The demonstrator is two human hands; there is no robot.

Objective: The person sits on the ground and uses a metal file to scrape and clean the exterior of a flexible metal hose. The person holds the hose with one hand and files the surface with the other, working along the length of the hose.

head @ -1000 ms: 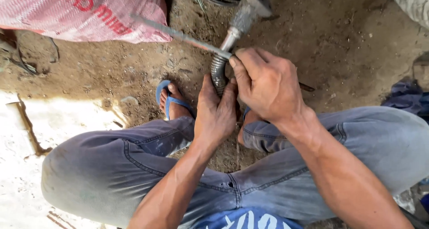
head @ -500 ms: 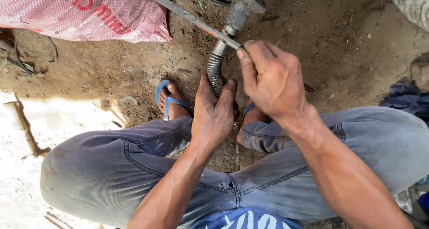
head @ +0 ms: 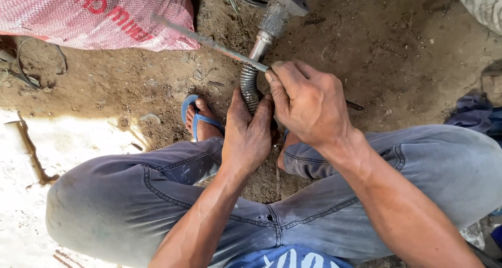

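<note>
Rod (head: 209, 40) lower across hose (head: 250, 85); right hand (head: 308, 103) grip closed on it.

- Hose (head: 250, 87): grey metal with ribbed rings.
- Rod (head: 209, 40): dull grey, rust-flecked.
- Sack (head: 94, 14): pink-red woven cloth, white weave, red print.
- Sandal (head: 196, 119): blue straps.
- Jeans (head: 157, 195): faded grey-blue, dusty.
- Ground (head: 397, 53): brown dirt.
</note>
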